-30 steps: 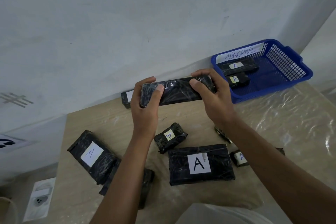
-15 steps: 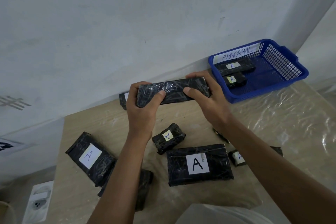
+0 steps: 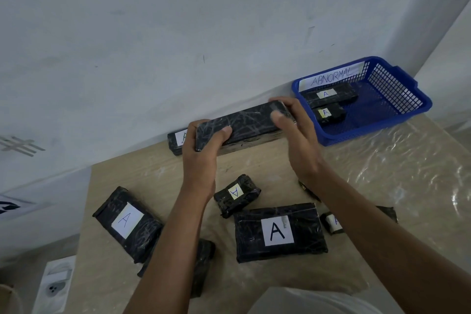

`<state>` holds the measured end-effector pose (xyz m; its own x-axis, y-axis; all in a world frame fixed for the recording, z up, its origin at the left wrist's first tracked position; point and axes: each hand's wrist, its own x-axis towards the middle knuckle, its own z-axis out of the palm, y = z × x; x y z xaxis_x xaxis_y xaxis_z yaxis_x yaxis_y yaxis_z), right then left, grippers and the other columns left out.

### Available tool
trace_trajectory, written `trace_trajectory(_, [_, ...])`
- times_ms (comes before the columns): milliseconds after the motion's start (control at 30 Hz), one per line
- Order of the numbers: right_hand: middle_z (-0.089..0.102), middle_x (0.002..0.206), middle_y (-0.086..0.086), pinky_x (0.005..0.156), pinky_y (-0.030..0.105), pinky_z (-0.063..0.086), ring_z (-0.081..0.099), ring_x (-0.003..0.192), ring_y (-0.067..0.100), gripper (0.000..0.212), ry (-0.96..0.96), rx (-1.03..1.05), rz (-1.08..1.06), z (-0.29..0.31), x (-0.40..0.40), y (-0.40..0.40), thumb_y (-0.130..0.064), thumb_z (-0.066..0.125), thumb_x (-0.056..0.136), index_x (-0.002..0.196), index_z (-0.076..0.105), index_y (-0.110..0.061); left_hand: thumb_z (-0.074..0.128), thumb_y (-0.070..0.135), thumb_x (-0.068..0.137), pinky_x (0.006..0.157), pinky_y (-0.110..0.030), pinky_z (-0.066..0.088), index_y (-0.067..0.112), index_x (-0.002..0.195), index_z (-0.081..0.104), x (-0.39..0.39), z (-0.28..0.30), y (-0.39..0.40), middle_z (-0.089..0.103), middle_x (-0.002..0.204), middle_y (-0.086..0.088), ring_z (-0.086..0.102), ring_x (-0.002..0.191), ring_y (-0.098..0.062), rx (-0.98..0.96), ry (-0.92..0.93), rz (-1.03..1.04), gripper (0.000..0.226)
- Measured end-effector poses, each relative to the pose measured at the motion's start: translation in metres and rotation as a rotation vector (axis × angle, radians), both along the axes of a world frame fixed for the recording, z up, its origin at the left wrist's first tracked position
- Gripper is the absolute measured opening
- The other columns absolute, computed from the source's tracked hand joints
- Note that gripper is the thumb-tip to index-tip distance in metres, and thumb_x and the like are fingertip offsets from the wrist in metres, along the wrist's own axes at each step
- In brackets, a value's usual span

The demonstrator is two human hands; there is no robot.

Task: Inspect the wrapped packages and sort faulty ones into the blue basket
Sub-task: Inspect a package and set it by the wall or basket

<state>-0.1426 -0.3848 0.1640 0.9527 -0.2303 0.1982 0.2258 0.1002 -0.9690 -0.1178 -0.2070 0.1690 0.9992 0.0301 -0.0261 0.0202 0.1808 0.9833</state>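
Note:
A long black wrapped package (image 3: 244,123) is held above the table's far edge, plain side toward me. My left hand (image 3: 201,150) grips its left end and my right hand (image 3: 295,132) grips its right end. Behind it, against the wall, lies another long package (image 3: 177,139) with an "A" label. The blue basket (image 3: 397,115), marked "ABNORMAL", stands at the back right and holds two labelled packages (image 3: 328,95) (image 3: 330,115).
More black "A" packages lie on the table: a flat one (image 3: 125,222) at left, a small one (image 3: 237,192) in the middle, a wide one (image 3: 279,232) in front, a small one (image 3: 334,222) partly under my right arm. Clear plastic sheet (image 3: 407,173) covers the right side.
Both hands have moved the long package away from me and lower, toward the wall and the package lying there. Its right end has tilted up a little.

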Motion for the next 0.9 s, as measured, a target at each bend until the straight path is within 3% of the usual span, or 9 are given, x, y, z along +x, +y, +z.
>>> trace_trajectory(100, [0.063,0.137,0.013,0.109,0.041,0.048,0.06,0.128,0.022,0.055,0.11,0.161,-0.046,-0.002,0.005,-0.006,-0.05,0.037,0.104,0.14,0.058,-0.014,0.074,0.023,0.083,0.093,-0.042,0.054,0.012,0.106,0.066,0.003,0.003,0.001,0.075,0.102,-0.007,0.071,0.099,-0.023,-0.131,0.083,-0.035,0.027])
trace_trajectory(167, [0.064,0.137,0.013,0.116,0.051,0.043,0.06,0.13,0.026,0.055,0.188,0.334,-0.038,0.001,0.009,-0.007,-0.052,0.039,0.103,0.135,0.062,-0.014,0.074,0.031,0.089,0.093,-0.043,0.056,0.005,0.122,0.066,0.003,0.003,-0.002,0.073,0.115,-0.013,0.069,0.106,-0.028,-0.203,0.136,-0.097,0.043])
trace_trajectory(333, [0.073,0.103,0.005,0.097,0.045,0.045,0.065,0.102,0.022,0.038,0.256,0.68,0.049,0.006,0.015,-0.004,-0.041,0.044,0.107,0.103,0.071,-0.015,0.067,0.047,0.093,0.114,-0.046,0.046,0.012,0.136,0.062,0.001,-0.003,-0.01,0.069,0.133,-0.01,0.064,0.126,-0.024,-0.131,0.205,-0.183,0.056])
trace_trajectory(400, [0.07,0.101,0.006,0.093,0.042,0.045,0.063,0.099,0.021,0.034,0.247,0.645,-0.014,0.008,0.018,-0.004,-0.039,0.045,0.105,0.103,0.068,-0.013,0.07,0.045,0.094,0.117,-0.048,0.042,0.02,0.139,0.061,0.004,-0.005,-0.009,0.07,0.131,-0.001,0.063,0.127,-0.016,0.013,0.192,-0.109,0.052])
trace_trajectory(500, [0.063,0.098,0.006,0.081,0.031,0.051,0.062,0.092,0.015,0.025,0.134,0.425,-0.154,0.004,0.02,-0.005,-0.032,0.054,0.097,0.103,0.063,-0.01,0.065,0.037,0.099,0.116,-0.036,0.044,0.028,0.138,0.062,0.006,0.002,-0.012,0.068,0.129,0.014,0.061,0.12,0.006,0.178,0.089,0.015,0.04])
trace_trajectory(633, [0.058,0.091,0.0,0.068,0.018,0.05,0.058,0.078,0.002,0.012,-0.074,0.113,-0.2,0.001,0.012,0.01,-0.007,0.054,0.101,0.108,0.06,0.0,0.054,0.045,0.1,0.102,-0.015,0.046,0.024,0.134,0.062,0.003,0.021,-0.037,0.065,0.128,0.016,0.058,0.117,0.013,0.231,-0.099,-0.108,0.041])
trace_trajectory(700, [0.057,0.09,-0.001,0.072,0.019,0.047,0.055,0.079,0.004,0.015,-0.148,0.035,-0.213,0.001,0.01,0.015,-0.007,0.054,0.098,0.109,0.06,0.002,0.061,0.031,0.1,0.087,-0.017,0.05,0.013,0.117,0.068,0.004,0.024,-0.049,0.068,0.105,0.012,0.065,0.097,0.005,0.208,-0.172,-0.068,0.026])
trace_trajectory(767, [0.057,0.091,0.0,0.075,0.025,0.048,0.055,0.082,0.01,0.016,-0.164,0.056,-0.179,0.004,0.009,0.015,-0.008,0.054,0.098,0.11,0.06,0.001,0.065,0.028,0.094,0.079,-0.028,0.053,0.009,0.101,0.067,0.006,0.022,-0.052,0.067,0.088,0.008,0.064,0.084,-0.008,0.193,-0.249,-0.014,0.02])
trace_trajectory(900, [0.059,0.092,0.011,0.075,0.029,0.052,0.059,0.084,0.016,0.02,-0.149,0.094,-0.103,0.012,0.006,0.01,-0.014,0.06,0.096,0.106,0.06,0.004,0.061,0.03,0.093,0.074,-0.033,0.05,0.011,0.096,0.063,0.006,0.018,-0.049,0.063,0.083,0.012,0.059,0.078,-0.011,0.216,-0.364,-0.034,0.02])
